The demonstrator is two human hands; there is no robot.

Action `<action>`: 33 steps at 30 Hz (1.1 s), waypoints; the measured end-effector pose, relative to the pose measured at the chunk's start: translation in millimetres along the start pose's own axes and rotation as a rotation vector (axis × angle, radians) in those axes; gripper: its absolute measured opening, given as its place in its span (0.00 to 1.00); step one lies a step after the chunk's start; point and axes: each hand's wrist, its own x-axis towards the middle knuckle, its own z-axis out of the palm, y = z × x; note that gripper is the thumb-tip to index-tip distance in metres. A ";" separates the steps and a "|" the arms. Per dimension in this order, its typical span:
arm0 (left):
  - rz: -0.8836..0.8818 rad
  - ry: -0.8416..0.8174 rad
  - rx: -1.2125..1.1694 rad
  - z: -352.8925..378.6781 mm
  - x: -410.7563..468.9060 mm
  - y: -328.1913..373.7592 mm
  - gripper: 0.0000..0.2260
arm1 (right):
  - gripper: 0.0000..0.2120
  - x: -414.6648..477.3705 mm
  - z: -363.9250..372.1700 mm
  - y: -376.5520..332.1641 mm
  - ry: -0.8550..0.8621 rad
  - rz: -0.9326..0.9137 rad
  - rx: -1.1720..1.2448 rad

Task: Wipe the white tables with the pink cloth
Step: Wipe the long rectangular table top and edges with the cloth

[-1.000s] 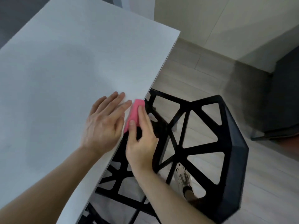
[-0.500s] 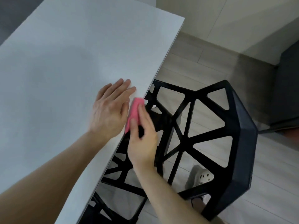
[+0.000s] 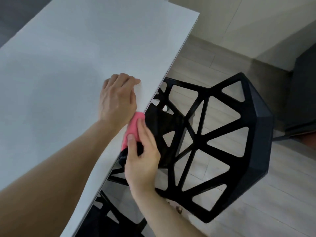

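A white table (image 3: 68, 69) fills the left half of the view, its right edge running diagonally. My left hand (image 3: 118, 98) rests on the tabletop close to that edge, fingers bent at the tips. The pink cloth (image 3: 132, 130) is folded over the table's edge just below my left wrist. My right hand (image 3: 142, 156) grips the cloth from the side, thumb on top and fingers wrapped below the edge. Most of the cloth is hidden by this hand.
A black chair (image 3: 213, 142) with a triangular lattice shell stands right beside the table edge, under my right hand. Pale wood floor (image 3: 282, 194) lies beyond it. A cream wall (image 3: 256, 23) and a dark cabinet (image 3: 304, 93) stand at the far right.
My right hand has slid the pink cloth back along the table edge towards me, from beside the left fingertips to below the left wrist. The left hand's fingers have curled slightly.
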 end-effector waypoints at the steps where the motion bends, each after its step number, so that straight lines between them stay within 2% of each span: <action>1: 0.015 -0.038 -0.013 -4.0 -4.0 -3.2 0.16 | 0.22 -10.1 -5.4 -1.0 -0.037 -0.029 -0.014; 3: 0.064 -0.121 -0.020 -18.2 -21.7 -11.1 0.16 | 0.21 25.4 -8.8 3.4 -0.021 -0.052 -0.049; 6: 0.115 -0.181 0.006 -50.7 -69.3 -20.7 0.15 | 0.20 106.6 0.6 2.1 0.152 -0.059 -0.131; 9: 0.071 -0.197 0.044 -86.0 -128.9 -29.5 0.16 | 0.20 85.5 24.9 0.9 0.281 -0.110 -0.099; 11: 0.054 -0.232 0.080 -107.1 -167.9 -39.6 0.19 | 0.22 8.2 36.1 12.3 0.247 -0.099 -0.079; 14: 0.075 -0.321 0.110 -135.7 -221.9 -57.0 0.23 | 0.24 -95.5 30.9 16.5 0.039 -0.126 -0.100; 17: 0.078 -0.359 0.113 -144.8 -251.0 -64.3 0.25 | 0.23 -63.8 31.3 21.2 0.002 -0.194 -0.049; 21: 0.051 -0.300 0.086 -137.4 -254.8 -63.5 0.25 | 0.22 45.7 32.0 22.5 0.164 -0.205 -0.155; 24: 0.051 -0.286 0.095 -134.9 -256.2 -67.6 0.25 | 0.22 0.1 41.4 13.8 0.221 -0.165 -0.092; 27: 0.049 -0.271 0.093 -134.7 -257.3 -67.0 0.24 | 0.25 -133.8 49.6 16.2 0.039 -0.164 -0.076; 29: 0.051 -0.270 0.084 -133.5 -256.6 -67.6 0.24 | 0.26 -182.6 50.3 16.5 -0.060 -0.143 -0.085; 31: 0.045 -0.257 0.075 -133.4 -256.3 -68.7 0.24 | 0.25 -148.0 55.1 18.7 0.016 -0.138 -0.120; 33: 0.046 -0.243 0.068 -132.5 -257.0 -67.9 0.23 | 0.23 -69.3 52.7 23.8 0.129 -0.169 -0.177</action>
